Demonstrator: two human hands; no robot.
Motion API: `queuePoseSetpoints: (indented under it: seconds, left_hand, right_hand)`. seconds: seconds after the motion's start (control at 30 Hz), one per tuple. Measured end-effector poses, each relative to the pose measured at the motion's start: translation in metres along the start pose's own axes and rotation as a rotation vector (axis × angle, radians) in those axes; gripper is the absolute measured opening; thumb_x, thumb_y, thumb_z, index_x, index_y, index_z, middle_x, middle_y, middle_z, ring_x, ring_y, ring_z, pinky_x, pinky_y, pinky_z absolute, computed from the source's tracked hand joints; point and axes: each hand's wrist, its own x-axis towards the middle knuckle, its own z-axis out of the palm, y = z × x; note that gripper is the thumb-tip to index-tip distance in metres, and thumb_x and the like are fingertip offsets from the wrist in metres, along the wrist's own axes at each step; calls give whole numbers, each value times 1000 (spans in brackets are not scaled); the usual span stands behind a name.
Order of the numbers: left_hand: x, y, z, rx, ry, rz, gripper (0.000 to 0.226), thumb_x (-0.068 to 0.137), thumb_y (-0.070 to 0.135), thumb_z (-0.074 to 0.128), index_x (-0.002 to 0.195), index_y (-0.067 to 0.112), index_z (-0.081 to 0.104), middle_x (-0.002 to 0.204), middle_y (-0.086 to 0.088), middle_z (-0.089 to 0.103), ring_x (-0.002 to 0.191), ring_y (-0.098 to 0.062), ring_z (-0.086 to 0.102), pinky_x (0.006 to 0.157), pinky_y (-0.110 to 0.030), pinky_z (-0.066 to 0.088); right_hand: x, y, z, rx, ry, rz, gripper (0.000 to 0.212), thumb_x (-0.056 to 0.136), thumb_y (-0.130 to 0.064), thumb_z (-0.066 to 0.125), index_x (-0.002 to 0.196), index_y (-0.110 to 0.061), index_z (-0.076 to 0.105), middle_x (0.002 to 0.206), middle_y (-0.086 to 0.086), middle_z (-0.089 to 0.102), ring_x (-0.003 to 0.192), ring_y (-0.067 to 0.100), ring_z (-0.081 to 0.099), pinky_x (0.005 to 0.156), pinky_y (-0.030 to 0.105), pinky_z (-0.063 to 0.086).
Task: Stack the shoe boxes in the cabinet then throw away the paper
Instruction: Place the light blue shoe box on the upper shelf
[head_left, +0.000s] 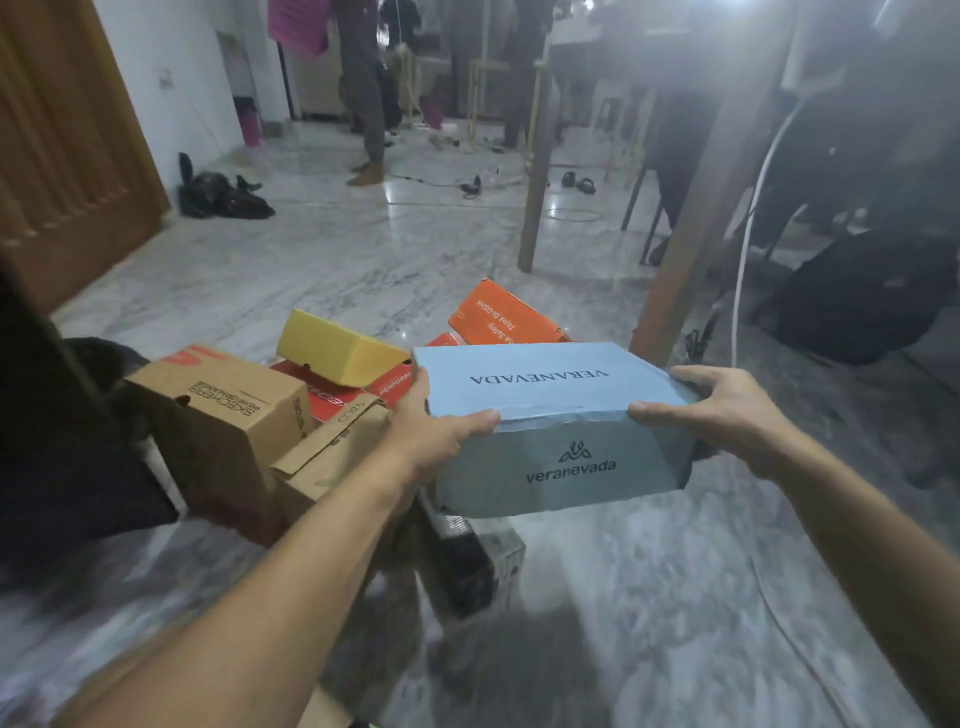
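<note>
The left hand (441, 436) and right hand (722, 410) each clamp an end of a light blue shoe box (558, 426), thumbs on the lid, fingers wrapped around the sides. The box is held above the marble floor (363, 249) at centre frame. Just left of it lie a brown box (218, 410), a yellow box (337, 345), a red box (332, 397) and, behind, an orange box (498, 314).

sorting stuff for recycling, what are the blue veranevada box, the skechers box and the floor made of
Blue Veranevada box: looks like matte printed cardboard; creased lid edge where both hands hold it.
Skechers box: plain brown corrugated-looking cardboard, unfinished, folded flaps.
Floor: probably polished marble or marble-look tile; grey veining and glossy reflections.
</note>
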Motion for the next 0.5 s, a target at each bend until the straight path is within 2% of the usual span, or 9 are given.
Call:
queuePoseSetpoints:
  seconds: [0.1,0.2,0.27,0.3,0.33,0.37,0.43,0.47,0.5]
  left_hand:
    - [-16,19,-26,-22,18,38,62,69,21,86,125,19,58,111,3,70,100,-18,67,82,-36,57]
    - [-35,36,-55,-7,71,77,53,73,19,83,120,21,59,108,4,71,96,-17,68,59,-20,51]
    - [-49,45,-77,-2,116,93,48,75,18,81,118,22,60,106,4,72,94,-16,69,58,-19,49]
    - [-58,48,-89,6,143,100,47,75,19,81,117,24,60,105,5,72,91,-14,69,57,-19,50]
    - [-65,51,-102,14,171,105,47,74,20,82,116,25,60,104,7,71,89,-12,69,58,-19,50]
    - [-74,53,-114,19,202,111,48,74,20,82,116,26,61,104,8,71,90,-11,68,62,-20,52]
    - [-90,53,-142,19,270,110,50,73,19,83,117,27,61,106,9,71,93,-9,67,72,-22,54]
    - [-98,53,-155,21,303,107,50,72,19,83,116,28,62,106,9,71,94,-9,67,76,-23,55]
    - [-108,53,-169,20,339,106,51,71,19,84,116,29,62,106,9,71,94,-8,67,78,-24,55]
  right_hand:
    - [-17,-33,7,99,-26,-64,25,74,-9,83,91,-3,66,49,-7,63,37,5,54,37,13,39]
    - [-31,-64,21,161,-55,-122,26,73,-2,80,93,-7,63,53,-9,68,41,2,61,38,16,46]
    - [-32,-79,34,93,-60,-179,36,63,-21,90,92,-14,69,68,-3,74,53,13,68,49,37,59]
    - [-31,-86,42,49,-74,-203,43,57,-29,93,92,-16,71,75,3,75,60,24,71,57,56,59]
    - [-33,-97,51,25,-79,-204,46,54,-32,94,92,-19,72,78,4,76,66,31,71,64,65,56]
    - [-33,-106,61,25,-97,-227,48,54,-31,93,96,-20,73,80,0,76,69,32,71,70,63,57]
    - [-35,-126,84,18,-156,-288,55,58,-26,91,109,-16,71,87,-3,75,72,19,71,69,40,62]
    - [-38,-136,97,14,-183,-305,54,60,-24,90,110,-16,70,89,-2,74,72,15,70,66,34,61]
    - [-39,-146,111,20,-223,-324,46,62,-22,89,104,-17,71,89,1,73,72,17,69,67,37,61]
